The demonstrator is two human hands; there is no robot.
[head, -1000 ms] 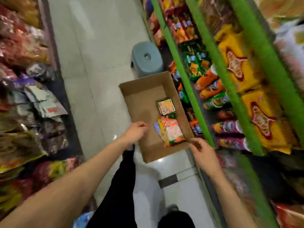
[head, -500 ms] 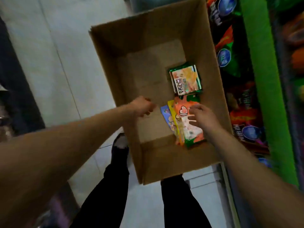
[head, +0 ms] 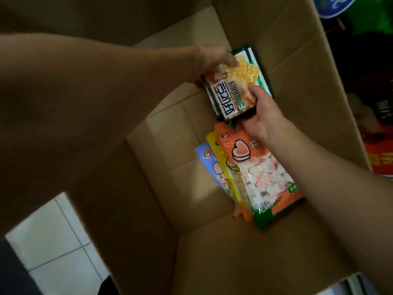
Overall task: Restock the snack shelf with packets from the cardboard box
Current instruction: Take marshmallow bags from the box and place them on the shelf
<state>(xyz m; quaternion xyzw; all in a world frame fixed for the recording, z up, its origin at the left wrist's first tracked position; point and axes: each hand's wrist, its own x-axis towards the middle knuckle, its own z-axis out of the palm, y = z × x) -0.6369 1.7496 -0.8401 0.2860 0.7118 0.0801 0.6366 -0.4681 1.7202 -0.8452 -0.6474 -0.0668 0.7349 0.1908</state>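
The head view looks straight down into an open cardboard box (head: 244, 258) that fills most of the picture. Both bare forearms reach into it from the near side.

The left hand (head: 214, 60) comes in from the left and takes the cracker packets (head: 231, 90) at their far left edge; its thumb lies across the top face of the uppermost packet and the other fingers curl under the stack, so the grip is closed round the packets. The right hand (head: 263, 111) comes in from the lower right and takes the same stack at its near right corner, thumb on top by the printed label, fingers tucked beneath. That grip is also narrow and wrapped on the packets. The stack sits tilted between the two hands, over the far right part of the box floor; whether it rests on the cardboard or is lifted off it I cannot tell.

Just nearer than that stack, against the right wall of the box, lie three flat candy bags fanned one over another: an orange bag (head: 261, 171) with a heart picture on top, a yellow bag (head: 214, 145) under it, and a blue bag (head: 204, 158) lowest. The right wrist passes over the top corner of the orange bag.

White floor tiles (head: 53, 237) show at lower left, outside the box. Blurred coloured packaging (head: 380, 162) shows beyond the right wall.
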